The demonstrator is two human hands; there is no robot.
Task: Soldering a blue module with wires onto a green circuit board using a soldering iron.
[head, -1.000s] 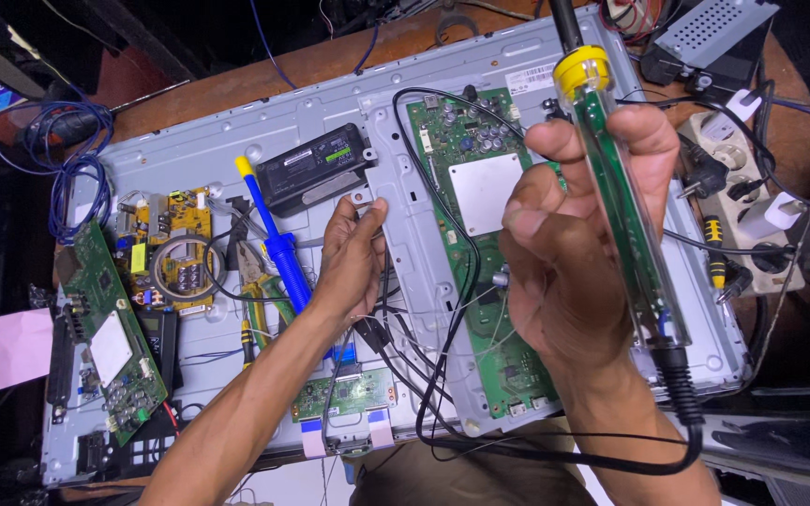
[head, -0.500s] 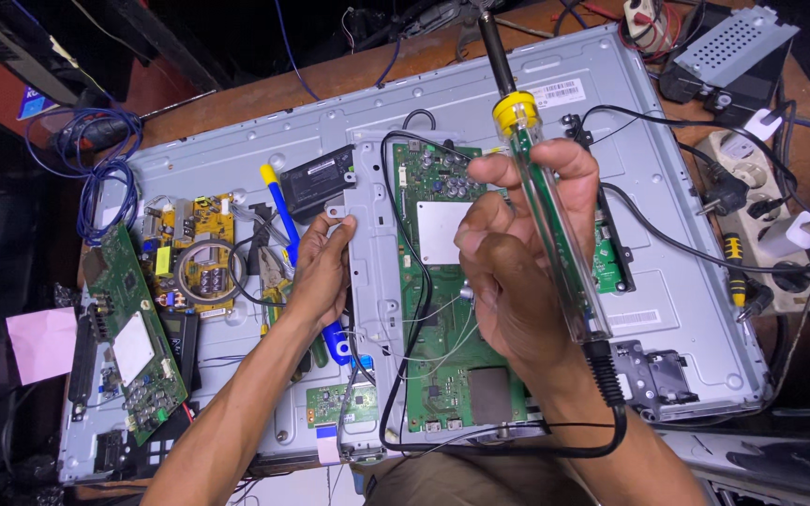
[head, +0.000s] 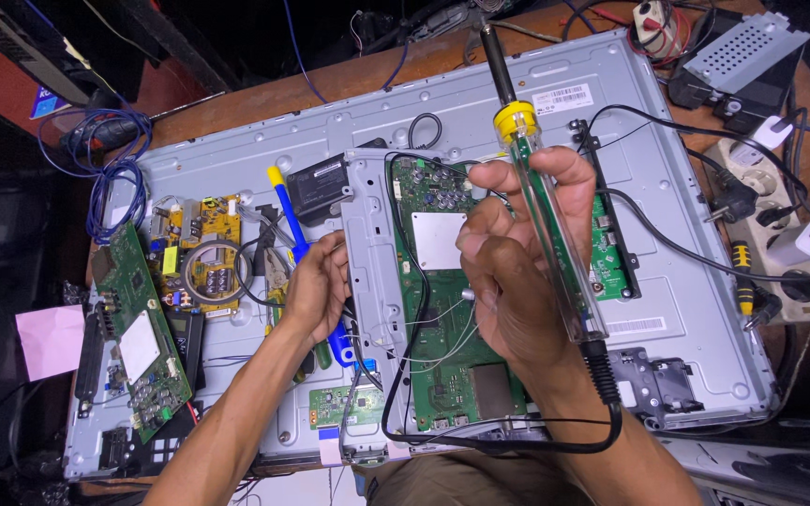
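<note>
Wrapped around the clear barrel of a soldering iron (head: pixel 544 220), the right hand (head: pixel 517 272) holds it closed-fisted, fingers curled over the upper shaft near the yellow collar, with the dark tip pointing away toward the far edge of the panel and the black cord looping out below the wrist. That grip looks high and raised off the work; to my eye, a lower, pen-like hold would likely give steadier control, with the hot end kept away from the thin white wires (head: pixel 424 328) crossing the board. The left hand (head: pixel 316 286) rests fingers-down on the grey metal bracket (head: pixel 367 253) at the left edge of the green main board (head: pixel 442 309), pressing rather than grasping anything; that bracing seems worth keeping so the board cannot slide. A blue-handled screwdriver (head: pixel 302 248) lies just beside and partly under this hand. Both boards sit on the grey metal back panel (head: pixel 667 309) of a flat screen, which lies on a wooden bench. Farther left are a yellow power board (head: pixel 201 245) and a loose green circuit board (head: pixel 138 337); a power strip (head: pixel 780 234) sits at the right, where the cord could snag.
</note>
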